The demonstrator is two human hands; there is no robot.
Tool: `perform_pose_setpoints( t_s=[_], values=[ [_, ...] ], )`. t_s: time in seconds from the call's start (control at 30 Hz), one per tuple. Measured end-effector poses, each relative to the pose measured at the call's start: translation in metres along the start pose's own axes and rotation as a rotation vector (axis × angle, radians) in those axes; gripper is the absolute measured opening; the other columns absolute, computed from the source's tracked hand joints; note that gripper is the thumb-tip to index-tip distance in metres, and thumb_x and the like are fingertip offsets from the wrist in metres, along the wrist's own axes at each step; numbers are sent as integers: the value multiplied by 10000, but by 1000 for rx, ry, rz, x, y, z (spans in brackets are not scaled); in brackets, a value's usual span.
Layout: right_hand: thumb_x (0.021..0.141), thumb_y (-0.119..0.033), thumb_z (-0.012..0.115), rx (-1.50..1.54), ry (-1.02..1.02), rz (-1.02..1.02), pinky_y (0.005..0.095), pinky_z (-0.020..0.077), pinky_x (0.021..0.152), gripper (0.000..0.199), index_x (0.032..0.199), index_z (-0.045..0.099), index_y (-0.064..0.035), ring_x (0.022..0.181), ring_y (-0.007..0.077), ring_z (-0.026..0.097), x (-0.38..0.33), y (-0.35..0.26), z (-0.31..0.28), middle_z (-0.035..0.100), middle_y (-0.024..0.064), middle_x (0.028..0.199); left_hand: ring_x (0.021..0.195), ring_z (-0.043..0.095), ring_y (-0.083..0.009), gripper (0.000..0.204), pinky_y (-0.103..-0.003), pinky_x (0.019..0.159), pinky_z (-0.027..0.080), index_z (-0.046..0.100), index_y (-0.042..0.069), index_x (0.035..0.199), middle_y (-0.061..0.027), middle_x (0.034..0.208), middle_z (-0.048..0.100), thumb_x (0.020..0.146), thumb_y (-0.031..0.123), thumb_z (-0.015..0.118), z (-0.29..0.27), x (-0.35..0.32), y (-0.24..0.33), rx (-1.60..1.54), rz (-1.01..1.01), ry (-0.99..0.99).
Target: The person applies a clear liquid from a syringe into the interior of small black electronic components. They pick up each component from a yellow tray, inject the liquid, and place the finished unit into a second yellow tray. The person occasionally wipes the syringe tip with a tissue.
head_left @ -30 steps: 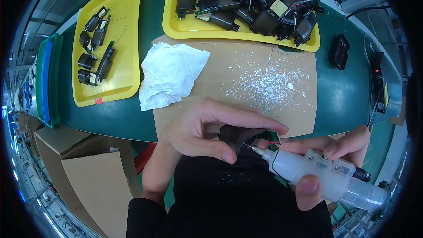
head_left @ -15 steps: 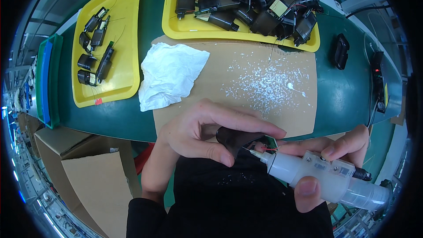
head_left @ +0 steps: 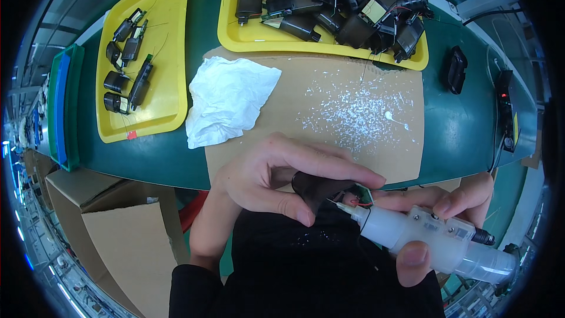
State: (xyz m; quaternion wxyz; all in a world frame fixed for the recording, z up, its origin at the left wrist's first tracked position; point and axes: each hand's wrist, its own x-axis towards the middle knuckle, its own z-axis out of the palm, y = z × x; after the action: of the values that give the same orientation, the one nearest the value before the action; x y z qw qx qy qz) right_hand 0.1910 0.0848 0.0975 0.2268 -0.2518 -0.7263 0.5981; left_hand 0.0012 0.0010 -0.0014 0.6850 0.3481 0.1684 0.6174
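Observation:
My left hand [head_left: 276,179] is closed round a black plastic housing [head_left: 315,191], held above my lap at the table's near edge. A green circuit board [head_left: 364,194] and red wires show at the housing's right end. With fingers wrapped about it, my right hand [head_left: 447,212] grips a translucent white glue dispenser [head_left: 400,229] with a clear barrel at its rear. The dispenser's thin needle tip points left at the housing's open side. Whether the tip touches the inside cannot be seen. A thin dark wire crosses the dispenser's front.
Brown cardboard [head_left: 265,132] with white flecks covers the table's middle, beside a crumpled white cloth [head_left: 229,100]. Black housings fill a yellow tray [head_left: 259,44] at the back; several lie in another yellow tray [head_left: 168,97] at left. Cardboard boxes [head_left: 126,241] stand lower left.
Both hands, the housing and the dispenser have shifted very slightly right and down. The grips look the same.

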Motion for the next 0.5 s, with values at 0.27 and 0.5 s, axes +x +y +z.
perform_pose_setpoints(
  t_s=[0.27,0.5],
  values=[
    [609,18,714,254,-96,203,172,405,807,377,853,427,-1,855,151,615,-8,-1,-17,619,182,977,807,553,-233,666,-304,700,437,499,-169,1122,-223,944,572,693,276,747,1,-6,15,242,15,114],
    [640,-88,802,165,-10,-261,295,519,739,585,974,326,-23,920,272,625,-3,48,-11,588,280,997,974,538,-181,496,-278,829,414,539,0,1181,-108,1101,569,712,106,660,6,-55,100,1490,65,908]
  ],
)
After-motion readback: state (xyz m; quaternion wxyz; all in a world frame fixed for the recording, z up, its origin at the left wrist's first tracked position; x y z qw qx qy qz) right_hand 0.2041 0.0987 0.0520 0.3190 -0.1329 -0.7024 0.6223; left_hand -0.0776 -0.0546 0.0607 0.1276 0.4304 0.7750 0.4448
